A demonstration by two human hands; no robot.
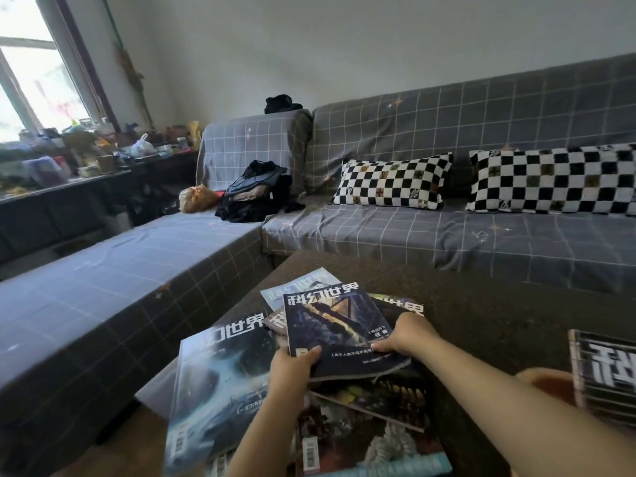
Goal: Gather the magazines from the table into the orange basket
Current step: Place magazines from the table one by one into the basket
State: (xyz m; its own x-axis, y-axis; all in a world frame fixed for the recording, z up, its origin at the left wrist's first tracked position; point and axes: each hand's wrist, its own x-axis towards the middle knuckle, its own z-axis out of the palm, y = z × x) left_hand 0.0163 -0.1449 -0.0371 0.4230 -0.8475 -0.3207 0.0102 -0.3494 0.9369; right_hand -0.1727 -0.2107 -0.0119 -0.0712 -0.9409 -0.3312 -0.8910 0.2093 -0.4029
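I see my left hand [292,368] and right hand [406,333] gripping 1 dark magazine [339,321] over the brown desk [499,315] at lower centre; grey checked sofa [447,235] behind.

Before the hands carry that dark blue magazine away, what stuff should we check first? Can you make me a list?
1. Left hand grips the near edge of the dark blue magazine: ok.
2. Right hand holds its right side: ok.
3. Only one magazine is being picked up: cannot tell, more covers lie right under it.
4. Orange basket is in sight: only an orange rim shows at the right, so cannot tell for sure.
5. Way into the basket is free: not ok, a black striped magazine covers part of it.
6. Other magazines left on the table: yes, a big blue magazine among them, so the job is not done.
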